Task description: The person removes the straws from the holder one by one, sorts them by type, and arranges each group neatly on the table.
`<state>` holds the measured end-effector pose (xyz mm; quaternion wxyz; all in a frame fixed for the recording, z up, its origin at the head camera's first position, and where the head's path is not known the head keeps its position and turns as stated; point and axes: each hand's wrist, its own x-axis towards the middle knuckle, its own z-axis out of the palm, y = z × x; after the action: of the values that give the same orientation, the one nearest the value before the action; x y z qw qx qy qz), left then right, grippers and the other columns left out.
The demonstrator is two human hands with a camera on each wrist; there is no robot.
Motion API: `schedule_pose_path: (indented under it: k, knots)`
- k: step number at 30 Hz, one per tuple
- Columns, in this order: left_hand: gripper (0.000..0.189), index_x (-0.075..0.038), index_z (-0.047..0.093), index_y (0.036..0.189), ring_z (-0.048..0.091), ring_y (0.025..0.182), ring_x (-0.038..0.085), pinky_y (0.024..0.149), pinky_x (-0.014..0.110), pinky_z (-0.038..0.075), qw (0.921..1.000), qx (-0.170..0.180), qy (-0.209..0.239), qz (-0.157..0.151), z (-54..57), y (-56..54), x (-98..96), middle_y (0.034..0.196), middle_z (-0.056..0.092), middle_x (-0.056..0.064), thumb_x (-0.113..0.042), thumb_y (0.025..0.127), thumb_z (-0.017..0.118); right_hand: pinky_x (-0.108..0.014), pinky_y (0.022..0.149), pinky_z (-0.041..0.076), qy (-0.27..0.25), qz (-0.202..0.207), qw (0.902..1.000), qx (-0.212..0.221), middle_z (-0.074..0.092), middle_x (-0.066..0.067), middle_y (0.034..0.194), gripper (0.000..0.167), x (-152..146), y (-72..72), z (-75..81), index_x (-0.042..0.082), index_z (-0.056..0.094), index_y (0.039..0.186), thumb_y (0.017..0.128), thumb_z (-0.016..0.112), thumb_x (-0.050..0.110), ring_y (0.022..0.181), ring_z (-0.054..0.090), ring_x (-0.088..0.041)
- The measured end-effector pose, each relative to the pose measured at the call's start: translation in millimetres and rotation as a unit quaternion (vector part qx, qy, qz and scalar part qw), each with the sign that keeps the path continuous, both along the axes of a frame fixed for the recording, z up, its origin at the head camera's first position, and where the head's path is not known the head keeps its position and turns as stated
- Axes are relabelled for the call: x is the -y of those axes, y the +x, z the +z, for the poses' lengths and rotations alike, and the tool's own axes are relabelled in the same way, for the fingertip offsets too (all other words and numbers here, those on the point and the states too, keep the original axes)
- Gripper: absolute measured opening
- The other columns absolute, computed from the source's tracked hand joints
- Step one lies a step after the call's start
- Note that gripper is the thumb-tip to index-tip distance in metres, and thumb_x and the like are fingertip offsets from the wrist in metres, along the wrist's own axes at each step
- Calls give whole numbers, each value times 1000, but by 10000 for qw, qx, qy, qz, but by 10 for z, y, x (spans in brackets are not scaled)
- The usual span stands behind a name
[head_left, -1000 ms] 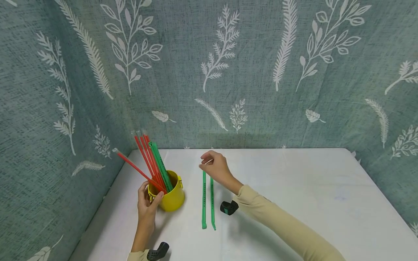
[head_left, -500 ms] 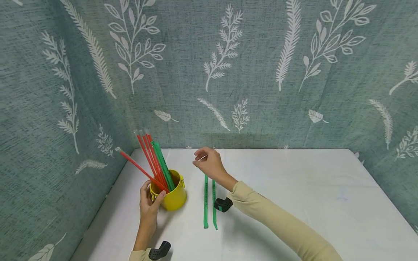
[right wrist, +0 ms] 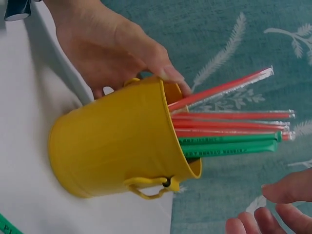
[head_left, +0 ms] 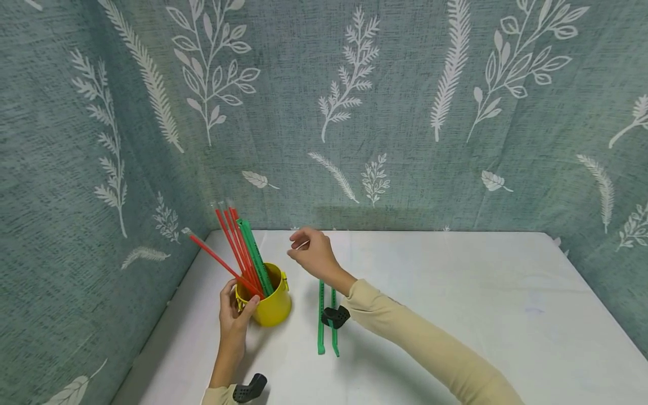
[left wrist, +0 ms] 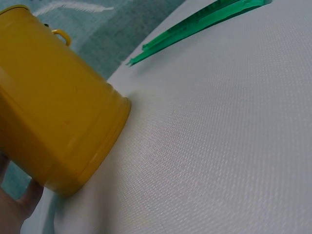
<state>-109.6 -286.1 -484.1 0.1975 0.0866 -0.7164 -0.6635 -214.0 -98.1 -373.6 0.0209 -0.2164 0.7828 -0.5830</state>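
In the head view, one yellow round bucket (head_left: 273, 310) stands on the left part of the white cloth-covered table (head_left: 455, 292). It holds at least four slender red sticks in clear wrappers (head_left: 217, 260) and two slender green sticks in printed wrappers (head_left: 256, 256); overlap hides any exact total of reds. Two more printed green sticks (head_left: 321, 332) lie side by side on the cloth, right of the bucket. The left hand (head_left: 234, 323) grips the bucket's near left rim. The right hand (head_left: 315, 253) hovers beyond the bucket's right side, fingers loosely bent. One black wrist device (head_left: 336, 316) overlaps the lying pair. A second ago the right hand was over that pair's far ends; it has since shifted left, while the bucket and the left hand's grip look unchanged.

In the left wrist view, left-hand fingers touch the bucket's side, and both lying green sticks show at the top.

In the right wrist view, the left thumb hooks over the rim. One red stick leans away from the others. The right thumb and fingertips are apart, with nothing between them, near the wrapped ends.
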Motion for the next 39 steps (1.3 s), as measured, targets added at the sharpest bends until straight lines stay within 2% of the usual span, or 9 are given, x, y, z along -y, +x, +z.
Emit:
schedule_pose_path:
  k: [6, 23, 28, 33, 39]
  knots:
    - [61, -18, 30, 142, 38, 124, 13, 95, 11, 37, 10000, -58, -8, -34, 0, 0, -5, 135, 41, -3, -12, 90, 60, -23, 67, 53, -12, 30, 10000, -38, 64, -9, 91, 18, 94, 18, 4, 4, 63, 100, 83, 69, 6, 78, 62, -18]
    - [63, -20, 28, 144, 36, 126, 13, 96, 11, 36, 9999, 73, -119, 44, -11, -1, 2, 136, 40, -2, -12, 91, 60, -20, 70, 53, -72, 85, 9998, -178, 64, -12, 91, 19, 410, 32, -52, 3, 63, 98, 81, 70, 3, 77, 61, -15]
    - [62, -19, 28, 144, 37, 126, 13, 96, 11, 36, 9999, 24, -130, 37, -11, 9, 14, 136, 40, -3, -12, 91, 60, -20, 71, 53, -149, 53, 9998, -146, 64, -14, 94, 21, 529, 30, -96, 2, 62, 100, 80, 71, 2, 78, 62, -14]
    - [60, -20, 29, 143, 37, 126, 13, 95, 11, 37, 10000, -20, -72, 30, -9, 14, 8, 135, 41, -3, -13, 91, 60, -18, 70, 52, -230, 95, 9994, -252, 63, -15, 97, 26, 639, 36, -142, 1, 61, 104, 80, 72, 3, 83, 63, -20]
    - [60, -18, 29, 142, 38, 125, 14, 96, 11, 37, 9999, -17, -87, 61, -20, 13, 2, 134, 41, -3, -13, 91, 60, -20, 71, 52, -103, -98, 9991, -408, 62, -12, 89, 24, 726, 26, -235, 2, 60, 103, 81, 70, 0, 81, 62, -21]
